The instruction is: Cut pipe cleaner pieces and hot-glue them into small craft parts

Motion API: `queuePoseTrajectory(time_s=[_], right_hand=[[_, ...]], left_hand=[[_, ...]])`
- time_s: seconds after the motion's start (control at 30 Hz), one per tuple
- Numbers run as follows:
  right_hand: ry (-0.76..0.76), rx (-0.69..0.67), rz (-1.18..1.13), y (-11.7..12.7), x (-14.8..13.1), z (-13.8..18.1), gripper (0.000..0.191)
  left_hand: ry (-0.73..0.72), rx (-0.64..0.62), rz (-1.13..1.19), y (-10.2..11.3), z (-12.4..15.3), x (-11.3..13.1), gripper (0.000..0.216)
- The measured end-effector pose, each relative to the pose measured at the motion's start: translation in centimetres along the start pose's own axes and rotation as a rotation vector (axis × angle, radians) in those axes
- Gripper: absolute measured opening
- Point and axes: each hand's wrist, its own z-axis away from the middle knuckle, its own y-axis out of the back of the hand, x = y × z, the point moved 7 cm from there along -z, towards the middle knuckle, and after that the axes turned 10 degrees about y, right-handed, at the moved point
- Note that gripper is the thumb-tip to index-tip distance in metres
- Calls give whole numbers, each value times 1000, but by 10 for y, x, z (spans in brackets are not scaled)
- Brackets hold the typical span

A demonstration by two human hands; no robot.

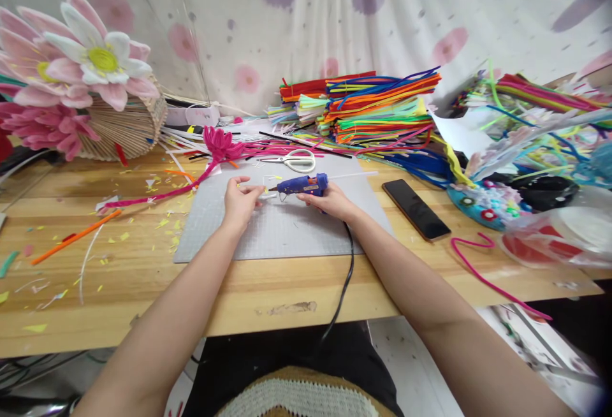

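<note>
My right hand (329,200) is closed round the handle of a blue hot glue gun (301,185), whose nozzle points left. A clear glue stick (356,175) juts from its back end. My left hand (241,200) is pinched at the nozzle's tip, with a small white piece (268,196) at the fingertips; its exact kind is too small to tell. Both hands are above a grey cutting mat (287,238). White-handled scissors (300,160) lie on the mat just beyond the glue gun. A black cord (348,277) hangs from the gun over the table edge.
A magenta pipe-cleaner flower (222,146) lies at the mat's far left. Bundles of coloured pipe cleaners (382,111) are stacked behind. A phone (415,208) lies to the right. A basket of fuzzy flowers (129,117) fills the back left, with scraps (124,236) scattered before it.
</note>
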Motion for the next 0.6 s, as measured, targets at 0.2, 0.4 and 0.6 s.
queuePoseTrajectory(time_s=[0.2,0.4,0.6], right_hand=[[42,-26,27,-3,-4,0,42],[50,-11,54,-2,-4,-1,42],[55,-15,57,-2,-5,-1,41]], left_hand=[[1,-7,7,-1,2,1,44],[9,3,13,0,1,2,45],[10,4,27,0,2,2,44]])
